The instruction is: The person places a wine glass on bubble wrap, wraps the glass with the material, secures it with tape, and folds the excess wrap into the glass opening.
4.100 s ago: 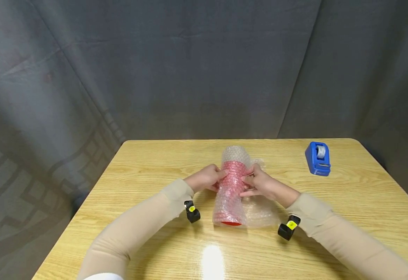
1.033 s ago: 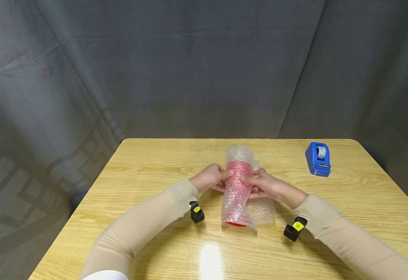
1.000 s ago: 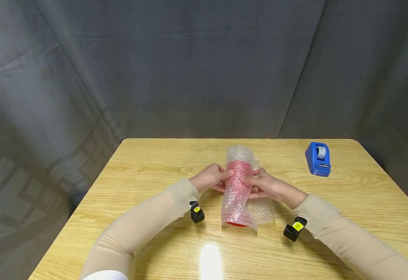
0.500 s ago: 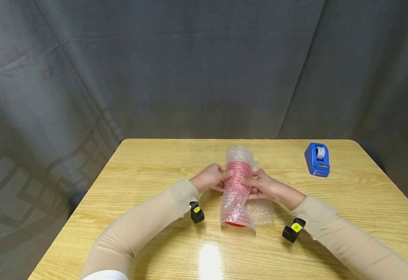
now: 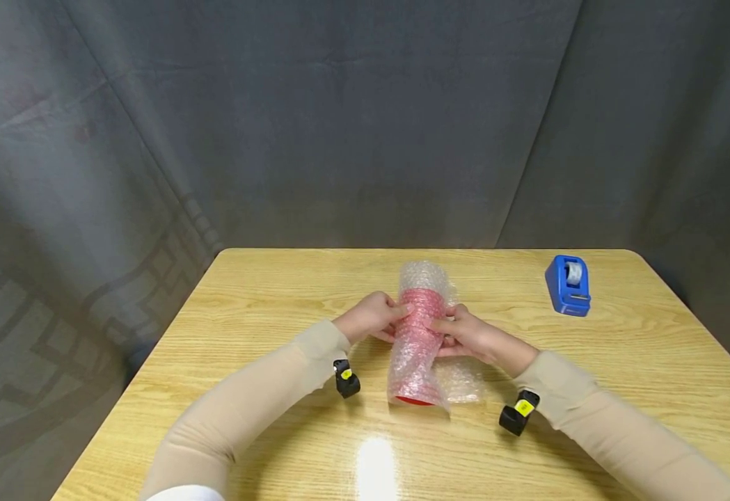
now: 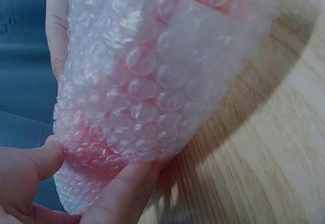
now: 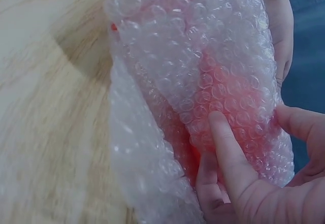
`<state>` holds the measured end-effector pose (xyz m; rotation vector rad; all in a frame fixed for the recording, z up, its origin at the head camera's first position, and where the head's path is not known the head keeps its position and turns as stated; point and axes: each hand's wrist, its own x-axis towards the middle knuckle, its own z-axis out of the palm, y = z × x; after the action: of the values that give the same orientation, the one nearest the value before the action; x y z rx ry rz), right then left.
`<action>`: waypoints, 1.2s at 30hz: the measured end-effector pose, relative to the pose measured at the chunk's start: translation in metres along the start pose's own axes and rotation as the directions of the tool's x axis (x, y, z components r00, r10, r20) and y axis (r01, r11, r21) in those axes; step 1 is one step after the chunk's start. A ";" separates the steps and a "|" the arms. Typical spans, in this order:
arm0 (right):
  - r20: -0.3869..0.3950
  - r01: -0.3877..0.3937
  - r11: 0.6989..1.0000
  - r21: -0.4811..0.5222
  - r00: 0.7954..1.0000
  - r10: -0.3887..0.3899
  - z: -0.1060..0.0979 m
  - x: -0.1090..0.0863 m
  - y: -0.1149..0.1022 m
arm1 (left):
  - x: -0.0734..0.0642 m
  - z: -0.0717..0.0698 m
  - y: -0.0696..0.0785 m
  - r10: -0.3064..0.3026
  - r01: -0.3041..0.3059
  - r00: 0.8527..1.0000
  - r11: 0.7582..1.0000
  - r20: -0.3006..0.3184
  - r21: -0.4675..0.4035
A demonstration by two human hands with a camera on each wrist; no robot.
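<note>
A red cylinder-shaped object, wrapped in clear bubble wrap (image 5: pixel 419 355), lies lengthwise on the table with a bare red end (image 5: pixel 414 401) showing toward me. My left hand (image 5: pixel 374 316) grips its left side, thumb on top and fingers low along the side. On the opposite side my right hand (image 5: pixel 471 336) holds the wrap, thumb on top; in the right wrist view its fingers (image 7: pixel 228 153) press on the bubbles beside a gap in the layers. A loose flap of the bubble wrap (image 7: pixel 142 142) spreads to the right on the table. What exactly the red object is stays hidden.
A blue tape dispenser (image 5: pixel 568 287) with a roll of clear tape stands at the back right of the wooden table (image 5: pixel 277 292). A grey curtain (image 5: pixel 365 139) hangs behind the table's far edge. Both wrists wear small black cameras.
Over the last half second both hands and the wrapped cylinder have shifted slightly left. Compared with about four seconds ago, less of the loose flap lies out to the right.
</note>
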<state>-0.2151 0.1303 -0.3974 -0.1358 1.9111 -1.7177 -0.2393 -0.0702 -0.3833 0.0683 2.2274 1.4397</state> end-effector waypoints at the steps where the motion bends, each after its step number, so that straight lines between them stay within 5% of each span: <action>1: 0.001 0.001 1.000 0.004 1.000 -0.001 0.001 0.000 0.000 | 0.000 -0.001 0.000 -0.003 0.003 1.000 1.000 0.000 0.003; 15: 0.049 0.017 0.999 0.051 0.999 -0.020 0.003 0.003 0.007 | -0.002 -0.005 -0.001 0.026 -0.026 1.000 0.999 -0.008 0.045; 27: 0.174 -0.009 0.993 0.120 0.985 -0.013 -0.010 0.002 0.008 | -0.005 0.002 0.005 0.091 -0.078 0.994 0.980 -0.064 0.183; 36: 0.159 0.027 1.000 -0.010 0.987 -0.026 -0.014 0.002 0.008 | -0.007 0.005 0.006 0.101 -0.085 0.993 0.971 -0.064 0.225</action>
<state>-0.2208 0.1428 -0.4058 -0.2954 1.8103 -1.6604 -0.2328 -0.0655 -0.3766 0.1982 2.4692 1.2522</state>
